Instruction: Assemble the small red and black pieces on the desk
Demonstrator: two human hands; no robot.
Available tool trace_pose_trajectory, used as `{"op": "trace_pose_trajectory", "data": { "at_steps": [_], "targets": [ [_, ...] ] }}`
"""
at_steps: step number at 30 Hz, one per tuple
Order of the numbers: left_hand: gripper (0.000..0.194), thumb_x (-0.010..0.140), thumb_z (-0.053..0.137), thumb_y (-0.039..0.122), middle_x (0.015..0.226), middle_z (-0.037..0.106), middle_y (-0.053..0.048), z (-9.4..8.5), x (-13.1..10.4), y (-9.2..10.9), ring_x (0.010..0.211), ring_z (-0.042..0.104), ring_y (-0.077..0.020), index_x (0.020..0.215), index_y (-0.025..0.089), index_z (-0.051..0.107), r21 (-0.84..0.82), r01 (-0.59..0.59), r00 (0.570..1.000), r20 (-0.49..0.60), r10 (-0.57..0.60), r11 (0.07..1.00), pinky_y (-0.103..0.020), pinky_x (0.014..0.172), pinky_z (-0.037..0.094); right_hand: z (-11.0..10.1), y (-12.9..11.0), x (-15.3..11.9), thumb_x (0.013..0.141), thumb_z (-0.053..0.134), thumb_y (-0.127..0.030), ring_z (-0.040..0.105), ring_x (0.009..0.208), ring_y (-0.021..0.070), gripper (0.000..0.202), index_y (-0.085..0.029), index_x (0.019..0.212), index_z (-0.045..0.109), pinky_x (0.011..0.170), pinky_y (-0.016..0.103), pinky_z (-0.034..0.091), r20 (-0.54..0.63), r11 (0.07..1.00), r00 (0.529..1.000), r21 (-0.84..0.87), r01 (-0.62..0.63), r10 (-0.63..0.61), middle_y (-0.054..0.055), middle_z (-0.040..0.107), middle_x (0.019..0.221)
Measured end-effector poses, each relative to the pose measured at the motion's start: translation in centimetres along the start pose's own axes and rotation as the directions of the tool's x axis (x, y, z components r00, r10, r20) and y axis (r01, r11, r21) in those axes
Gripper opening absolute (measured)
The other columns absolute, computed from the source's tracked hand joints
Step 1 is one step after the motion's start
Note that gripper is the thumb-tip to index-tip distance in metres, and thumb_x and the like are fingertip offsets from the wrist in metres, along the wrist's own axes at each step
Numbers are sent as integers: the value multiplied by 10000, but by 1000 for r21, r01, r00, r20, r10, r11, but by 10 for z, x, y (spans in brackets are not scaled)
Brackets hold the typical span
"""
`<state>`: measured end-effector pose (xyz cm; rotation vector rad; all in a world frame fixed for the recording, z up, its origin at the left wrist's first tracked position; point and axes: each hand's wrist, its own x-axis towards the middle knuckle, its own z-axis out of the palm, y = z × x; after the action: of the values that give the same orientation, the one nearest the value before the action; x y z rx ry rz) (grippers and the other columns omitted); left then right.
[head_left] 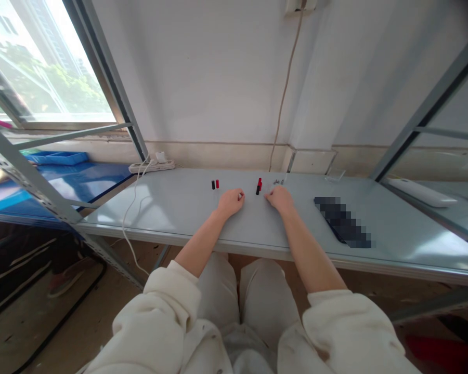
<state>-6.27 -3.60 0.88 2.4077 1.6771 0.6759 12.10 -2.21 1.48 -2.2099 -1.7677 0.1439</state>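
Note:
My left hand (pixel 231 202) rests on the grey table (pixel 187 208) with its fingers curled closed. A tiny light spot shows between thumb and fingers, too small to name. Opposite it, my right hand (pixel 281 199) has its fingertips pressed together at the tabletop; whatever they hold is hidden. Between the hands and a little beyond them lie red cylinders (pixel 260 182) and a black cylinder (pixel 257 190). Several small metal parts (pixel 278 182) are just behind my right hand. Beyond my left hand, a black cylinder (pixel 213 184) and a red cylinder (pixel 217 184) stand side by side.
A dark, pixelated flat object (pixel 342 222) lies to the right. A clear plastic piece (pixel 335 175) is at the back right. At the back left sits a white power strip (pixel 152 166), its cable (pixel 125 228) hanging over the front edge. Metal uprights (pixel 35 176) flank the table.

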Motion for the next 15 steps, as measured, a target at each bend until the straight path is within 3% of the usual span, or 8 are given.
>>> {"op": "trace_pose_trajectory", "data": {
  "at_steps": [3,8,12,15],
  "targets": [
    [285,848,396,254,894,641,-66,-4,0,-2,902,584,-193,1092,211,535,51,105,994,-47,-102,993,-284,764,429,-3,-1,-3,762,551,-348,590,934,260,345,-104,992,630,717,318,443,19,1000,1000,-17,-4,5,174,624,968],
    [501,850,368,234,952,625,-134,-11,0,-12,876,609,-235,1339,176,275,102,336,931,-186,-314,936,-314,740,438,-9,-1,-9,769,548,-329,586,944,276,332,-102,1000,620,719,329,440,8,998,1000,-64,13,-12,181,620,972],
    [635,835,384,235,948,630,-142,-12,1,-18,870,614,-240,1402,169,105,108,387,913,-183,-364,916,-316,745,441,-11,-5,-13,789,521,-366,593,909,266,316,-110,936,635,699,322,430,-20,996,999,-80,47,-48,177,623,940],
    [682,827,392,242,954,631,-152,-10,3,-21,864,614,-249,1409,151,48,104,396,910,-175,-376,912,-328,736,445,-9,-13,-15,803,478,-428,600,823,234,336,-142,780,652,656,299,412,24,977,980,-72,199,-197,135,637,819]
  ]
}}
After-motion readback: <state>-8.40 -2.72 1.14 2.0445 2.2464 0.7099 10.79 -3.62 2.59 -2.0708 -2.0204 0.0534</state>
